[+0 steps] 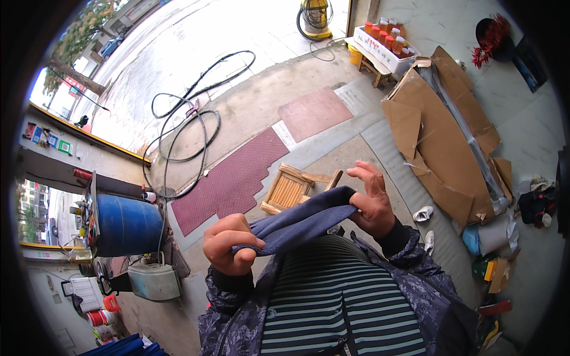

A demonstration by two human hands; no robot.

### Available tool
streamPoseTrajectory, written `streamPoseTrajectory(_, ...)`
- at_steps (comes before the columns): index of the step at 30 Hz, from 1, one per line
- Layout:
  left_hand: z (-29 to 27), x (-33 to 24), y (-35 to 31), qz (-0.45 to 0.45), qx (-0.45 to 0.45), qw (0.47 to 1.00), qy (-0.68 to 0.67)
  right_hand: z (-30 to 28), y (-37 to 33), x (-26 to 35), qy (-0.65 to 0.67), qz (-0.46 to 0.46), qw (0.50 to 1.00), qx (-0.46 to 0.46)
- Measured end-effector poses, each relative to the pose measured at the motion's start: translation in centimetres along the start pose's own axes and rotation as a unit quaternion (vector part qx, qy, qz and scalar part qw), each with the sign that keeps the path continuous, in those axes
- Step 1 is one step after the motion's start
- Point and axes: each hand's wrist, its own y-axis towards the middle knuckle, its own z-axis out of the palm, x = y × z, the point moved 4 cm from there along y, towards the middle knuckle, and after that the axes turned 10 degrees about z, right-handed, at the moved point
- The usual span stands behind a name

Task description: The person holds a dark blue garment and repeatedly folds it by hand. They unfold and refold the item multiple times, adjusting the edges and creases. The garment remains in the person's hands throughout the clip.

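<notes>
A dark blue cloth (297,222) is stretched between both hands in front of my chest. My left hand (230,244) pinches its lower end, fingers curled tight around the fabric. My right hand (371,199) grips the upper end between thumb and palm, with the other fingers spread upward. Below the cloth I see my striped shirt (335,296) and an open dark patterned jacket (415,267). A small wooden stool (290,188) stands on the floor just beyond the cloth.
Red mats (237,178) and black hoses (190,124) lie on the concrete ahead. A blue barrel (127,225) stands at left, with a grey canister (154,280) beside it. Flattened cardboard (439,136) lies at right, with a crate of orange-capped jars (386,44) beyond.
</notes>
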Motion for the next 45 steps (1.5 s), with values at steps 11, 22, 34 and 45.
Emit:
streamPoseTrajectory(11, -0.5, 0.2, 0.0, -0.005, -0.022, 1.0, -0.017, 4.9, -2.6, -2.9, 0.304, 0.121, 0.898, 0.295)
streamPoseTrajectory(22, -0.8, 0.7, 0.2, -0.056, 0.115, 0.991, 0.036, -1.5, 1.0, -1.7, 0.187, 0.055, 0.98, -0.029)
streamPoseTrajectory(34, 1.5, 3.4, -1.7, -0.194, 0.289, 0.937, -0.002, -3.2, 1.6, -1.9, 0.222, 0.082, 0.968, -0.08)
streamPoseTrajectory(45, 1.1, 4.8, -1.9, -0.119, 0.22, 0.962, 0.109, -3.0, 0.7, -2.6, 0.303, 0.187, 0.927, -0.115)
